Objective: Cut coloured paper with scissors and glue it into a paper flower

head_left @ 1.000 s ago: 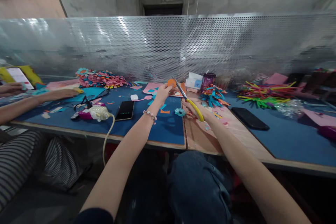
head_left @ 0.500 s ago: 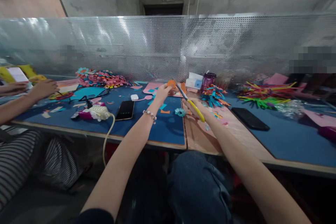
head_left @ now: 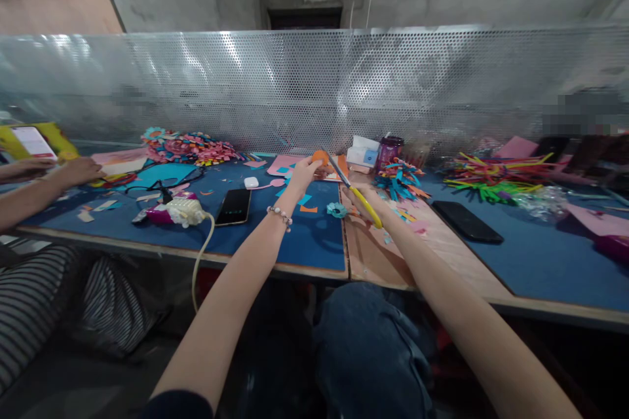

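Note:
A small orange piece of paper [head_left: 320,158] is pinched in my left hand [head_left: 303,177], which wears a beaded bracelet. My right hand [head_left: 364,201] grips yellow-handled scissors [head_left: 367,205], their blades pointing up and left at the orange paper. Whether the blades are parted is too small to tell. On the table between my wrists lies a light-blue paper flower [head_left: 337,210]. Pink paper sheets [head_left: 280,164] and small blue and orange scraps [head_left: 308,209] lie around and beyond my left hand.
A phone [head_left: 234,207] and a glue gun [head_left: 177,209] with a pale cord lie to the left. Another phone [head_left: 466,221] is at the right. Pipe cleaners [head_left: 496,173] and a heap of paper flowers [head_left: 191,146] sit farther back. A co-worker's hand [head_left: 73,171] is at far left.
My hands, the scissors and the orange paper stay nearly in place; the orange piece looks slightly rounder. The co-worker's hand at left has moved a little left and down.

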